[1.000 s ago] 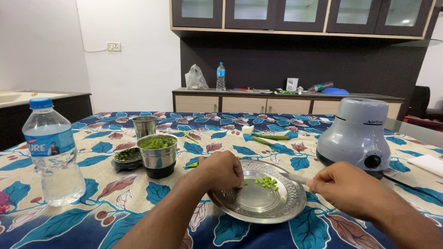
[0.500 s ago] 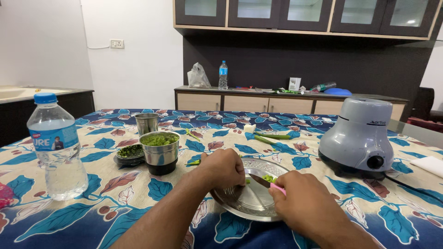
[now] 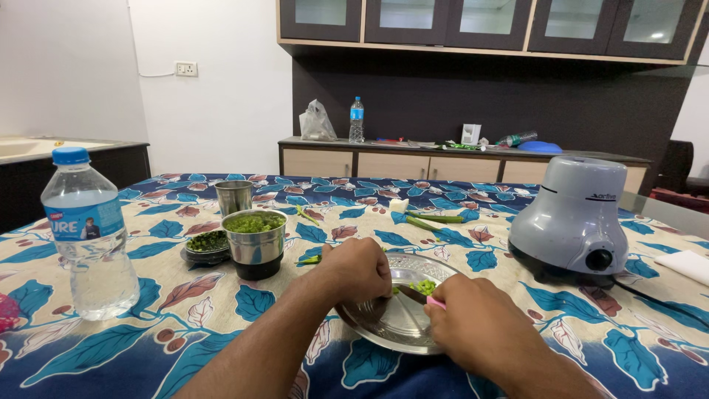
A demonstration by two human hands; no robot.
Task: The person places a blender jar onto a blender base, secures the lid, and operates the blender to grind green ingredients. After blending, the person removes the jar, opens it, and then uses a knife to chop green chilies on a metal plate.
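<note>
- My left hand (image 3: pixel 360 270) sits curled at the 9 o'clock rim of the steel plate (image 3: pixel 391 325), fingers pinned down on something green I cannot make out.
- My right hand (image 3: pixel 473 325) is clenched around a pink-handled knife (image 3: pixel 422 297), blade laid across the plate beside the chopped green pieces (image 3: pixel 424 287).
- Against half a second ago, the right hand has edged slightly toward 9 o'clock; a second ago it was out at the plate's 3 o'clock rim.
- The plate lies on the floral-clothed surface (image 3: pixel 221 295) just in front of me.
- At 10 o'clock stands a steel jar (image 3: pixel 255 244) of green paste; at 2 o'clock, the grey mixer base (image 3: pixel 572 222); far at 9 o'clock, a water bottle (image 3: pixel 88 233).
</note>
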